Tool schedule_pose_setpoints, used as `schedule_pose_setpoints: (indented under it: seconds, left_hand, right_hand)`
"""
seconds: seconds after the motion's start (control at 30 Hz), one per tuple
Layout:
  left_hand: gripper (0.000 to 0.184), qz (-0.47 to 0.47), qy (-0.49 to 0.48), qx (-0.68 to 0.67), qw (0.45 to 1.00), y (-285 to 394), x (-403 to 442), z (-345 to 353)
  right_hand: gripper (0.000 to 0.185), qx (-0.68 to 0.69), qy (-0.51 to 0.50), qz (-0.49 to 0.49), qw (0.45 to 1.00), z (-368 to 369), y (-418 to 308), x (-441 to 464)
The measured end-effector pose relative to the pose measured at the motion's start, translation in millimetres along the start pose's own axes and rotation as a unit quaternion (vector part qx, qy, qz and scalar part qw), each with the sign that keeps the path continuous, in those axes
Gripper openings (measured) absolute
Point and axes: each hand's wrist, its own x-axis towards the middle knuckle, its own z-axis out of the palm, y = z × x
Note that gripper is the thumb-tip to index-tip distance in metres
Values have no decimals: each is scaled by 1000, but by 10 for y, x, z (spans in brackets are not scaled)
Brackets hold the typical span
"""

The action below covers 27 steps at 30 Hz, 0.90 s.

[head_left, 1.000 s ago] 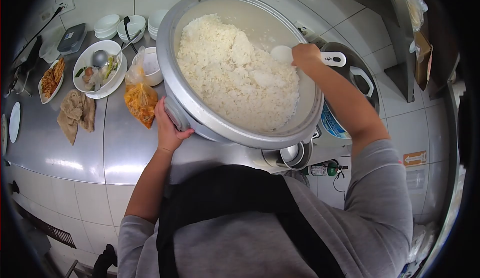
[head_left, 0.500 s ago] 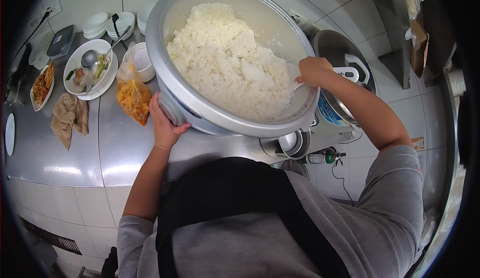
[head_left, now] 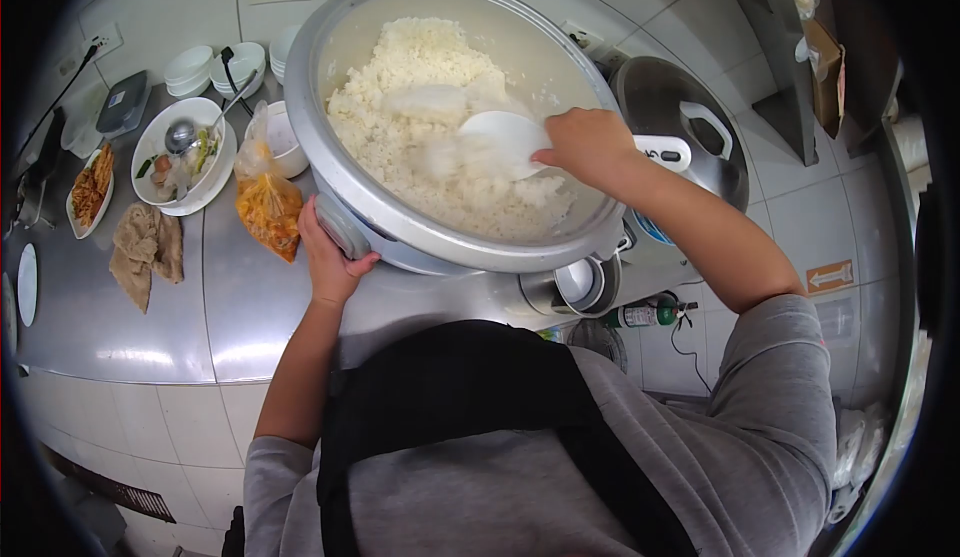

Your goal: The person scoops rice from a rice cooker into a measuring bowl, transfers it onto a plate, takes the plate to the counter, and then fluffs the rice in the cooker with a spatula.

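Note:
A large rice cooker (head_left: 318, 107) is tilted toward me, with white cooked rice (head_left: 385, 92) heaped inside. My right hand (head_left: 590, 152) grips a white rice paddle (head_left: 510, 140) whose blade is over the rice, with some grains lifted and blurred by motion. The end of its handle sticks out beyond my wrist. On the cooker's left side, my left hand (head_left: 333, 257) is closed around the grey side handle (head_left: 340, 227), thumb toward me.
Left of the cooker are a bag of orange food (head_left: 268, 212), a bowl with a ladle (head_left: 182, 137), a brown cloth (head_left: 148, 247), an oval dish of food (head_left: 92, 192) and stacked white bowls (head_left: 190, 69). A lidded metal pot (head_left: 660, 97) stands at the right.
My right hand has moved left and inward with the rice paddle, whose blade has come up from the rice's right edge to over its middle. My left hand stays on the side handle.

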Motion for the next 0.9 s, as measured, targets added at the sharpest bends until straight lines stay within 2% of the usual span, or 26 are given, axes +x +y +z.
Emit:
schedule_pose_setpoints:
  seconds: [0.03,0.07,0.1,0.17,0.2,0.27,0.4,0.47,0.57,0.7,0.77,0.9]
  left_hand:
    - [122,-2,1,3,1000,5,14,-10]
    - [122,-1,4,7,1000,13,23,-17]
    - [122,-11,-5,2,1000,29,25,-23]
    - [123,-21,-8,2,1000,59,20,-30]
    - [123,-16,-14,-4,1000,38,-15,-24]
    - [124,-22,3,2,1000,29,6,-31]
    - [126,-32,-7,-15,999,23,27,-17]
    - [126,-37,-11,-12,999,-9,5,-22]
    - [127,-39,-16,-12,999,33,32,-10]
    - [128,-24,-15,-10,1000,5,48,-13]
    - [128,-31,-13,-9,999,21,38,-12]
    - [128,-27,-15,-15,999,13,47,-16]
  right_hand:
    - [45,-7,9,-17,1000,-110,-65,38]
    - [40,-23,76,-23,997,-206,-41,115]
    - [40,-22,79,-26,996,-237,38,256]
    - [30,-106,169,35,979,-302,297,643]
    - [30,-107,178,31,978,-206,419,873]
    - [11,-176,203,106,957,89,569,1493]
    - [9,-152,254,43,954,257,400,2100]
    - [11,-114,199,-29,973,191,286,2193]
    - [11,-131,165,-83,974,7,260,2268]
    - [11,-150,133,-103,974,-118,284,2231]
    - [12,-159,137,-143,967,-209,339,2119]
    - [11,-155,140,-134,969,-303,327,1886]
